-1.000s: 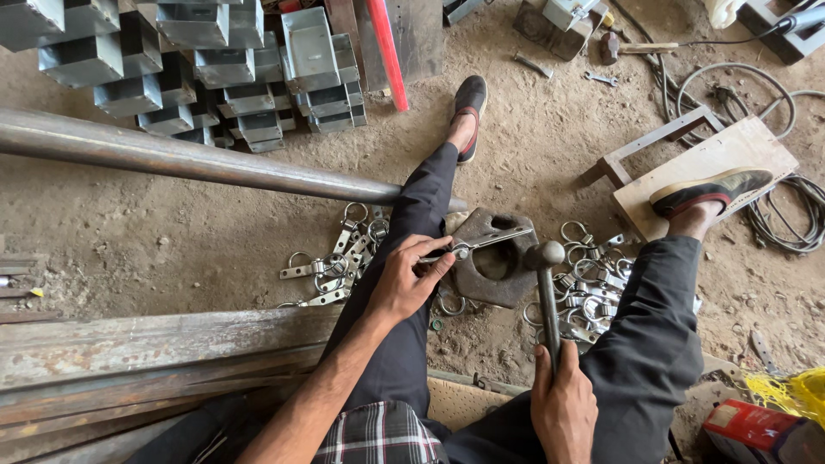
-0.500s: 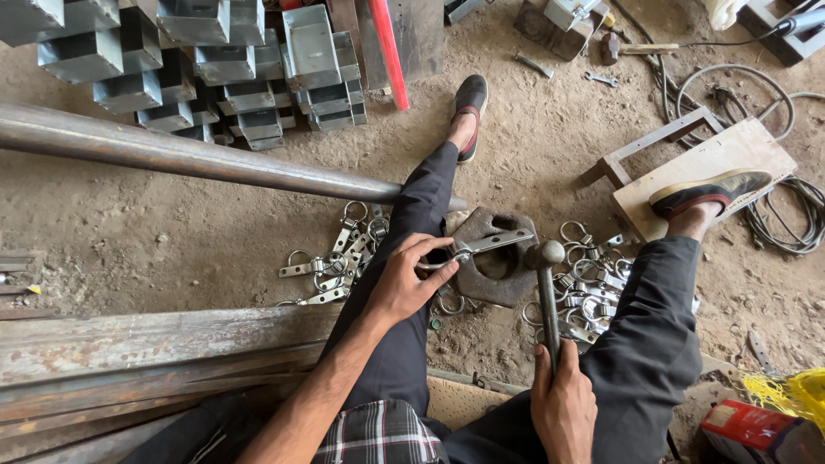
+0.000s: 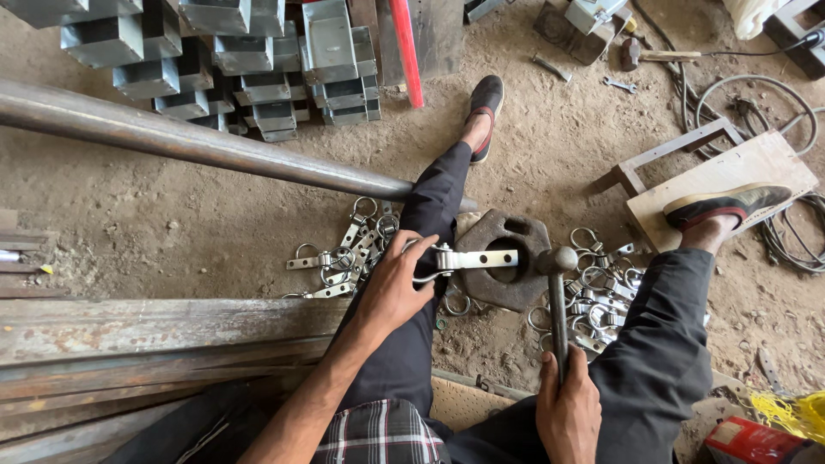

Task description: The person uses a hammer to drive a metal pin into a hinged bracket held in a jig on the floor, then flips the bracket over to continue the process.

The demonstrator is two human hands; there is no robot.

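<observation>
Both your hands are clamped, left hand [image 3: 394, 288] on the metal clamp [image 3: 468, 259], right hand [image 3: 567, 411] on the hammer [image 3: 559, 296]; a glancing blow could hit your fingers.

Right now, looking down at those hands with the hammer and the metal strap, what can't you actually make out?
All in the head view:
- How the left hand grips the strap piece: its fingers cover that end.
- The hammer handle's lower end: the right hand wraps it.
- The iron block hole's depth: the strap crosses it.
- The long pipe: cut off at the left edge, its other end behind the leg.
</observation>
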